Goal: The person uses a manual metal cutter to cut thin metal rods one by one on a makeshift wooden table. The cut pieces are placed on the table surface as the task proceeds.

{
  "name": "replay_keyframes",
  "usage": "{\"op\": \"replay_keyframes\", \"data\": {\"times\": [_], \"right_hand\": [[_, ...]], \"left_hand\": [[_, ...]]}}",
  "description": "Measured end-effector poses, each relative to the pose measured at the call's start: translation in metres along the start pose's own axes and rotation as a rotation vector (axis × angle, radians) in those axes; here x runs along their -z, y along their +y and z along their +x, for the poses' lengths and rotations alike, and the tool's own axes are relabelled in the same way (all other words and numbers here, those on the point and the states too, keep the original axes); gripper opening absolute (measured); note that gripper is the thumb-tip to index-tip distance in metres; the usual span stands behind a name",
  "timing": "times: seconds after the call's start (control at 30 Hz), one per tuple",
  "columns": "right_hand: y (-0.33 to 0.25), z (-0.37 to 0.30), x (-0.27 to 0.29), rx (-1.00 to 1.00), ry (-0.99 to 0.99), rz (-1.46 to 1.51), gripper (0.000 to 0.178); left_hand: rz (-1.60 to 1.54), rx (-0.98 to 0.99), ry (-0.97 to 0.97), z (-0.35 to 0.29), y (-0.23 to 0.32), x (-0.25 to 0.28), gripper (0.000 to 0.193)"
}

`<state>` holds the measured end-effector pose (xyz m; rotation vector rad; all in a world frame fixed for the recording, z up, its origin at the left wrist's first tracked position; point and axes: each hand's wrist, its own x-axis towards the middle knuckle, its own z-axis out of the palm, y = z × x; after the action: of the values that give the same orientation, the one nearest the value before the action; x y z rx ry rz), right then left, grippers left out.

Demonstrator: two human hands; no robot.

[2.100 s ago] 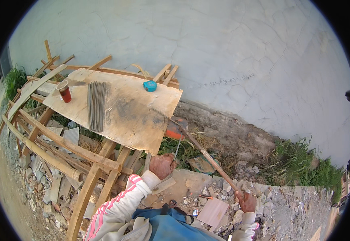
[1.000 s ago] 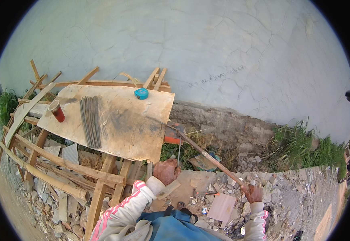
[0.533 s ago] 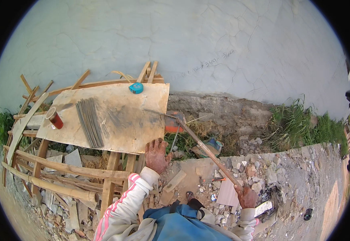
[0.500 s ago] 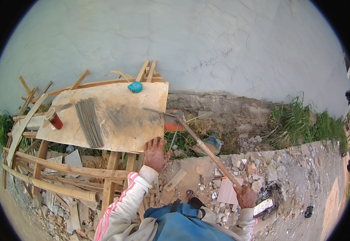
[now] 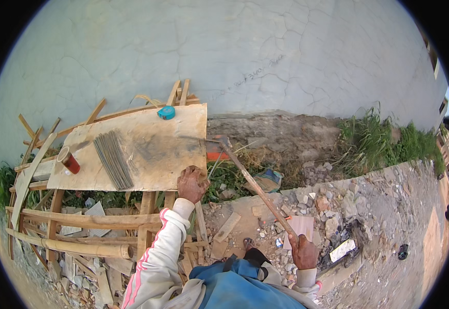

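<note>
My right hand is closed around the lower end of a long brown bar, which slants up and left to a bent head. That head meets a thin metal rod at the right edge of a plywood board. My left hand curls over the board's near right corner, its thumb close to a thin grey rod slanting down from the head. On the board lie a bundle of cut metal rods, a teal tape measure and a tipped red-brown cup.
A cracked pale wall rises behind the board. Timber rails and a bamboo pole stand at the left. Beyond the board's right edge is an orange block. Broken rubble covers the ground at right, near tall grass.
The whole view has shifted slightly left. My left hand's fingers, spread before, are now more curled at the board's corner. The bar and my right hand have moved only a little left.
</note>
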<state>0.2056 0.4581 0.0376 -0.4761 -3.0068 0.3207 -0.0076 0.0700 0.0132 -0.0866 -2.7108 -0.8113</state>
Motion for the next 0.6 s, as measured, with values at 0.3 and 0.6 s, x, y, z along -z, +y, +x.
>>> {"op": "replay_keyframes", "data": {"times": [0.3, 0.6], "right_hand": [[0.050, 0.048, 0.024, 0.068, -0.532, 0.545, 0.052], [0.027, 0.012, 0.017, 0.121, -0.296, 0.411, 0.048]], "left_hand": [[0.016, -0.030, -0.069, 0.009, -0.003, 0.001, 0.035], [-0.027, -0.117, -0.049, 0.012, -0.027, -0.006, 0.039]]}}
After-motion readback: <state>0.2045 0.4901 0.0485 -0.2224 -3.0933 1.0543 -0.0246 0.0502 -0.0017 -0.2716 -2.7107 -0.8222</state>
